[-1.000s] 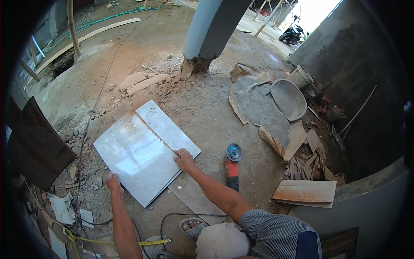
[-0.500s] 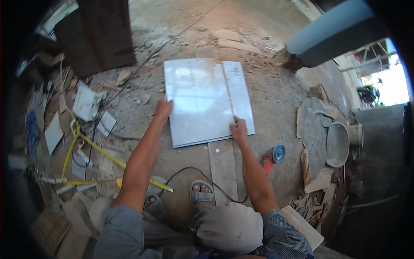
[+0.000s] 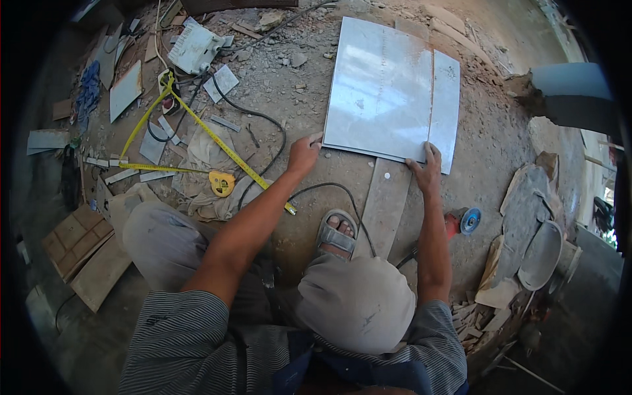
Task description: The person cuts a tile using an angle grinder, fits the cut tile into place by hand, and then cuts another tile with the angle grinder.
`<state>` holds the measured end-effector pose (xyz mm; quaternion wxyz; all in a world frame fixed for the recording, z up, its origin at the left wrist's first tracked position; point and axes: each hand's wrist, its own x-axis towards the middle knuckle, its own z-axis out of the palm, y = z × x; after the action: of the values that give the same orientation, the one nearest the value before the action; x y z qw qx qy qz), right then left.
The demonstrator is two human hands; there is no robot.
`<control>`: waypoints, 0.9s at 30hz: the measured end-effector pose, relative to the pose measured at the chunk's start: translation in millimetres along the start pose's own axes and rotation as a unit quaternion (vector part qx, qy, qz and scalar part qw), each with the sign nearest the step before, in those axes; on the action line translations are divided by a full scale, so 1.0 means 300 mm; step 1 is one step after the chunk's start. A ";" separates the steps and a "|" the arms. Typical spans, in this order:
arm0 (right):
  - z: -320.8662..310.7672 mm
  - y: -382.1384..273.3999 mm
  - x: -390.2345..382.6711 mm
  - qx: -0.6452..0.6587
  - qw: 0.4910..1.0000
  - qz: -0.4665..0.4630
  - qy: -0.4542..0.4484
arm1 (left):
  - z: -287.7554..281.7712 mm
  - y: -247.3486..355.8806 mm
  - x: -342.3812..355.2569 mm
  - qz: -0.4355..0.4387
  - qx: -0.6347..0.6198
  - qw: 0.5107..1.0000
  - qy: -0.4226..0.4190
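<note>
Large pale tile (image 3: 385, 89) lies flat on the rubble-strewn floor (image 3: 289, 85). Left hand (image 3: 303, 153) grips its near left corner; right hand (image 3: 426, 172) presses its near edge, fingers spread. Narrow strip (image 3: 384, 204) just below. Grinder (image 3: 463, 222) beside the right forearm, partly hidden. Yellow tape measure (image 3: 222, 183) and black cable (image 3: 263, 118) left.

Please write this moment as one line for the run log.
left hand: on near edge of large grey tile | right hand: on same edge, by cut line | tape measure: on floor, left
</note>
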<state>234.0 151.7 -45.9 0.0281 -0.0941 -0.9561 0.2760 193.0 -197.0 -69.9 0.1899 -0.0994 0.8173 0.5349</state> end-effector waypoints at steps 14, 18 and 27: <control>0.031 -0.024 -0.057 0.012 0.999 0.034 0.021 | 0.047 0.009 -0.074 0.137 0.091 0.984 0.074; 0.036 -0.006 -0.067 0.005 0.999 0.013 0.036 | 0.044 0.001 -0.074 0.128 0.101 0.984 0.073; 0.052 0.026 -0.099 -0.018 0.996 -0.046 0.076 | 0.030 -0.041 -0.032 0.185 0.102 0.975 0.062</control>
<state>262.8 144.3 -63.3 0.1119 -0.0712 -0.9592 0.2496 208.1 -194.1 -79.4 0.0458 0.0403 0.8819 0.4675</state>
